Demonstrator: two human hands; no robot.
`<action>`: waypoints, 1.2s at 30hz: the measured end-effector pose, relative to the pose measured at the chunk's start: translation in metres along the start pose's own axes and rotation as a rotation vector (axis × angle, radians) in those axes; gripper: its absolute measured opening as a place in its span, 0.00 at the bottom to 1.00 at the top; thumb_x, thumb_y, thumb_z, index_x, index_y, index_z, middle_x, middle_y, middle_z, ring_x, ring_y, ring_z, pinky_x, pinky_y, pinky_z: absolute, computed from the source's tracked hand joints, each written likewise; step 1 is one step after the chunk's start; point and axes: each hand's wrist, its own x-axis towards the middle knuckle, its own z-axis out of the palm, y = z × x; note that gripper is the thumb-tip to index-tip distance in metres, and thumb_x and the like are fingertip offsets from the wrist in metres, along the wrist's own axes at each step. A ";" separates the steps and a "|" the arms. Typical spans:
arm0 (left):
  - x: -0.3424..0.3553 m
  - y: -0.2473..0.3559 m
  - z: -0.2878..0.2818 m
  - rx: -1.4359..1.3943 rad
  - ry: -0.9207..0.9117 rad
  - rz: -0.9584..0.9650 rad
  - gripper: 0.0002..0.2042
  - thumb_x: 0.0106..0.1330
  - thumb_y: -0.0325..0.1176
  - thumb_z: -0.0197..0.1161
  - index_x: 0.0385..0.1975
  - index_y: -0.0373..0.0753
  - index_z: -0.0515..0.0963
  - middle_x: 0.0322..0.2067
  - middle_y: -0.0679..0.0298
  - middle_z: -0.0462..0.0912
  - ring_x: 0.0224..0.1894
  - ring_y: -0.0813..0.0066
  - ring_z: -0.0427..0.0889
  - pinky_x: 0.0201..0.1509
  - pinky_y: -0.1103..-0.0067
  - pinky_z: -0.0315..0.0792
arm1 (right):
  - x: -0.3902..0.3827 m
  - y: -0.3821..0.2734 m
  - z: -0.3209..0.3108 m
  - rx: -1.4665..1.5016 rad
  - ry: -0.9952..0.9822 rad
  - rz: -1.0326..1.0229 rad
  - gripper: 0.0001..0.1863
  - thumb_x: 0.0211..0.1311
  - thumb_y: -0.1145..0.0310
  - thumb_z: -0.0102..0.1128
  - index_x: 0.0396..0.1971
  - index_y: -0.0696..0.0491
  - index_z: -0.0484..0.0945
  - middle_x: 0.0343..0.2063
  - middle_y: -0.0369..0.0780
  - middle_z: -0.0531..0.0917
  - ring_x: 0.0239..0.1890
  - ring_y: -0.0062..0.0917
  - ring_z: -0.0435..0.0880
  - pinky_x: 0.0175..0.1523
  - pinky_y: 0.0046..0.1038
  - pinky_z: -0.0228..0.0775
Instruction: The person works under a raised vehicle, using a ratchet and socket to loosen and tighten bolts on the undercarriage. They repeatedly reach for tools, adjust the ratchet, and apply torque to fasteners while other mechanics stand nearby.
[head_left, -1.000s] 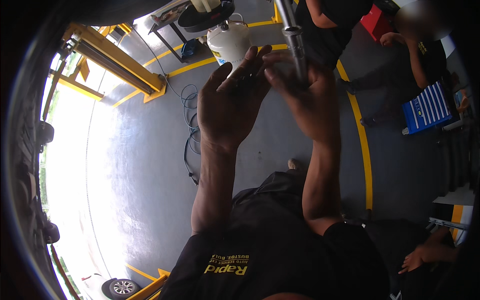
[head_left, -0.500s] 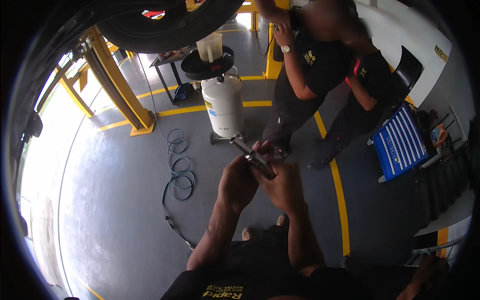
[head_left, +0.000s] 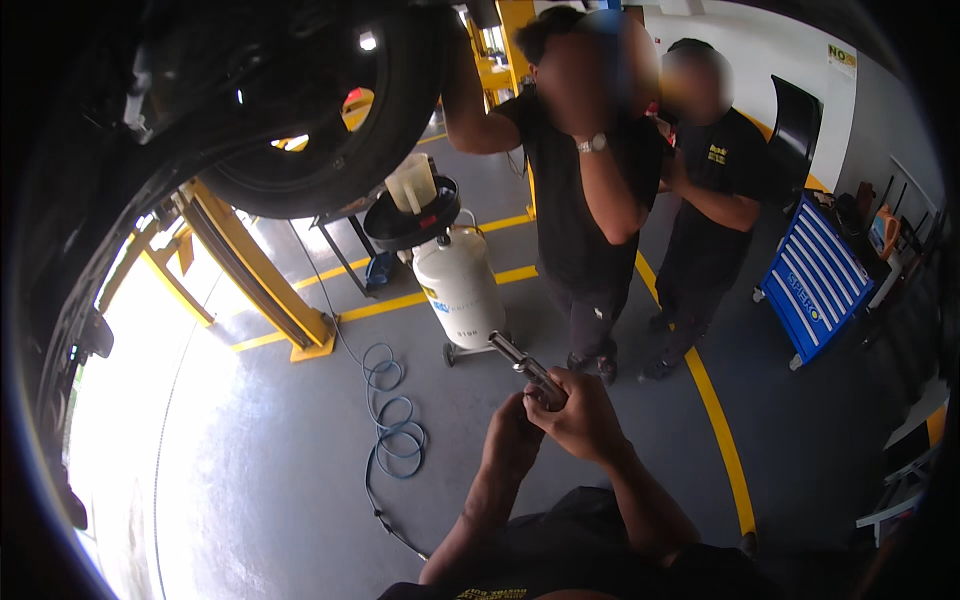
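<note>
In front of my body, a shiny metal tool [head_left: 512,353] points up and away to the left. Its far end is a round, tube-like piece that looks like a socket; its near end is covered by fingers. My right hand [head_left: 588,420] is closed around its thicker rear part, thumb along the top. Pressed against the same end from the left and below, my left hand [head_left: 512,440] has its fingers curled in. Whether that hand grips the tool itself or a small part at its end is hidden.
A raised vehicle with a wheel [head_left: 370,150] hangs overhead at left, by a yellow lift post [head_left: 260,270]. Ahead stands a white oil drainer [head_left: 460,290]. A coiled blue hose [head_left: 400,440] lies on the floor. Two people [head_left: 600,200] stand beyond; a blue tool cabinet [head_left: 815,280] is at right.
My hands and the tool have shifted right and lower in view, and the hands sit closer together at the tool's rear. The view has tilted up, showing more of the wheel and people.
</note>
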 end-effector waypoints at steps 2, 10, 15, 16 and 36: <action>0.003 0.016 0.045 0.722 0.090 0.364 0.12 0.72 0.29 0.62 0.51 0.31 0.79 0.42 0.68 0.85 0.35 0.83 0.79 0.42 0.83 0.74 | 0.006 0.014 -0.016 0.004 0.026 -0.023 0.09 0.59 0.68 0.69 0.30 0.57 0.80 0.13 0.34 0.72 0.18 0.12 0.69 0.24 0.24 0.60; 0.020 0.021 0.052 0.024 0.121 -0.163 0.13 0.75 0.39 0.60 0.47 0.35 0.80 0.23 0.77 0.71 0.20 0.92 0.59 0.23 0.90 0.57 | 0.016 0.034 -0.046 0.103 -0.027 0.005 0.10 0.57 0.68 0.71 0.31 0.58 0.80 0.15 0.38 0.77 0.17 0.21 0.74 0.25 0.29 0.66; 0.030 0.010 0.017 -0.185 0.157 -0.171 0.13 0.75 0.34 0.58 0.54 0.36 0.75 0.33 0.69 0.78 0.23 0.89 0.66 0.25 0.91 0.63 | 0.029 0.037 -0.042 0.091 -0.067 -0.107 0.11 0.61 0.69 0.68 0.38 0.60 0.78 0.20 0.42 0.81 0.22 0.28 0.82 0.30 0.32 0.71; 0.037 0.010 0.010 -0.248 0.223 -0.170 0.13 0.75 0.33 0.58 0.55 0.36 0.74 0.38 0.66 0.80 0.23 0.89 0.67 0.26 0.91 0.64 | 0.029 0.034 -0.043 0.048 -0.077 -0.106 0.11 0.61 0.70 0.67 0.39 0.60 0.77 0.20 0.43 0.81 0.23 0.30 0.84 0.31 0.33 0.72; 0.077 0.109 0.145 -0.219 0.141 0.339 0.17 0.77 0.39 0.55 0.59 0.37 0.72 0.62 0.58 0.76 0.41 0.87 0.75 0.49 0.87 0.73 | 0.047 0.040 -0.105 -0.001 0.146 -0.392 0.11 0.66 0.67 0.66 0.45 0.54 0.82 0.31 0.38 0.87 0.28 0.21 0.86 0.31 0.23 0.71</action>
